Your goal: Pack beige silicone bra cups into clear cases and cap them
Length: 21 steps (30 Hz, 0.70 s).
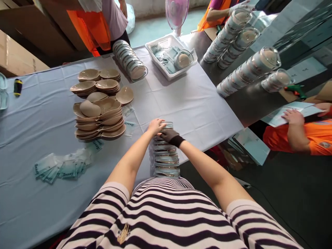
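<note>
A row of clear plastic containers [166, 159] with beige cups inside lies at the table's near edge, reaching to my striped shirt. My left hand [156, 127], bare, is closed about the far end of that row on its left side. Beside it my right hand [169, 136], in a dark fingerless glove, grips the same end from the right, its fingers partly hidden. Left of the hands stand stacks of beige adhesive bra cups [100, 119]. Printed sachets [64, 166] lie fanned out nearer to me, and another sachet [129, 127] rests beside the cups.
A white basket [169, 76] holds sachets and one container. Another row of containers [129, 60] lies beside it. Tall container stacks [249, 71] stand on the dark table at right. Co-workers in orange surround the table; one person's hand [294, 117] rests on flat boxes.
</note>
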Each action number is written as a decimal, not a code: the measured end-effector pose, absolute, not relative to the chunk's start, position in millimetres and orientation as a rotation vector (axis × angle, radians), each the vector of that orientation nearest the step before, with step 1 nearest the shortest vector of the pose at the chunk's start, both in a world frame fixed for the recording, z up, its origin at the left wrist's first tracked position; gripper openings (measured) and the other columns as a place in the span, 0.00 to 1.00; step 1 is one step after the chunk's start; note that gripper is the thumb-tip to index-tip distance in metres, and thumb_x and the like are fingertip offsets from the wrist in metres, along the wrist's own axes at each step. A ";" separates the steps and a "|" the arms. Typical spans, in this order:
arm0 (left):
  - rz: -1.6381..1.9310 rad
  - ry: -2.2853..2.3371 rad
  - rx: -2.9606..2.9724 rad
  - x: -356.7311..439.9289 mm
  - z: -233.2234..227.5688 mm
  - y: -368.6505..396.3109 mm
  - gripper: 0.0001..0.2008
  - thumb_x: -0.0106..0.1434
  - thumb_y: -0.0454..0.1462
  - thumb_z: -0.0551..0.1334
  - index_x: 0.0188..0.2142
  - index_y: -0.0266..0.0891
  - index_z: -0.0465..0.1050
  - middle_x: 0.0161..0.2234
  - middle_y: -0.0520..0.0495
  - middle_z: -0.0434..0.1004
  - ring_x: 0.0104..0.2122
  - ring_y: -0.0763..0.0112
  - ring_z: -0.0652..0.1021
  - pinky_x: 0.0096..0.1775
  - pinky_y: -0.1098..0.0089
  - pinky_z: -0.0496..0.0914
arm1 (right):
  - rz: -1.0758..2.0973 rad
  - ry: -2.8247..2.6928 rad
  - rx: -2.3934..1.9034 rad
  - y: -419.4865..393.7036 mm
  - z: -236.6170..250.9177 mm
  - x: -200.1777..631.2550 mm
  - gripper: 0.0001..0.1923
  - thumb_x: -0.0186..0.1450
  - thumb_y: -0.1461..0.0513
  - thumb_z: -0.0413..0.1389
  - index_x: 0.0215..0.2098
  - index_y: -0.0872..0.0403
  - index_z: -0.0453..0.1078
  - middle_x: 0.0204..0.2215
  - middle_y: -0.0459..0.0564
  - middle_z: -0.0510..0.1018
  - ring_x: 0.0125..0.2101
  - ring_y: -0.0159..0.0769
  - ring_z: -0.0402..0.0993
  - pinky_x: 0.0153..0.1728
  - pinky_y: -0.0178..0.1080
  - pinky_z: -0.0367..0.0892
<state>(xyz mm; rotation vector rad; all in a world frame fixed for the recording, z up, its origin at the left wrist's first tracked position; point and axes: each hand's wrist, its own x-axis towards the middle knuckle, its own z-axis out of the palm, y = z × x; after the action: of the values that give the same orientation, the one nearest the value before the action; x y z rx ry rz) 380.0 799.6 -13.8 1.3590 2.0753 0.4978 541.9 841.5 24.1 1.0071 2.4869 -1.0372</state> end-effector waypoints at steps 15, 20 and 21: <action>0.426 2.060 1.387 376.7 -11.7 793.8 0.18 0.67 0.50 0.57 0.46 0.42 0.76 0.43 0.47 0.78 0.43 0.66 0.75 0.43 0.70 0.65 | -1.738 1.819 0.956 848.2 -50.8 640.7 0.08 0.62 0.65 0.50 0.25 0.55 0.65 0.17 0.42 0.67 0.19 0.27 0.62 0.23 0.31 0.60; 0.364 2.038 1.345 376.0 -8.1 801.4 0.20 0.65 0.53 0.59 0.44 0.41 0.77 0.41 0.47 0.80 0.41 0.65 0.75 0.40 0.70 0.65 | -1.436 2.148 0.888 822.8 -14.3 610.7 0.12 0.66 0.61 0.49 0.31 0.56 0.73 0.26 0.50 0.77 0.28 0.33 0.72 0.32 0.33 0.64; 0.350 2.043 1.329 375.9 -7.1 803.5 0.20 0.65 0.52 0.59 0.44 0.41 0.77 0.42 0.47 0.80 0.41 0.64 0.76 0.40 0.70 0.65 | -1.350 2.218 0.877 811.0 -8.2 595.3 0.12 0.66 0.60 0.51 0.34 0.56 0.74 0.29 0.51 0.79 0.32 0.35 0.73 0.35 0.33 0.65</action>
<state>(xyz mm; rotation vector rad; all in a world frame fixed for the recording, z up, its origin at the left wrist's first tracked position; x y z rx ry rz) 375.9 803.5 -7.1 1.3294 2.0434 0.3501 595.3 811.0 -8.2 0.8773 2.2177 -1.3502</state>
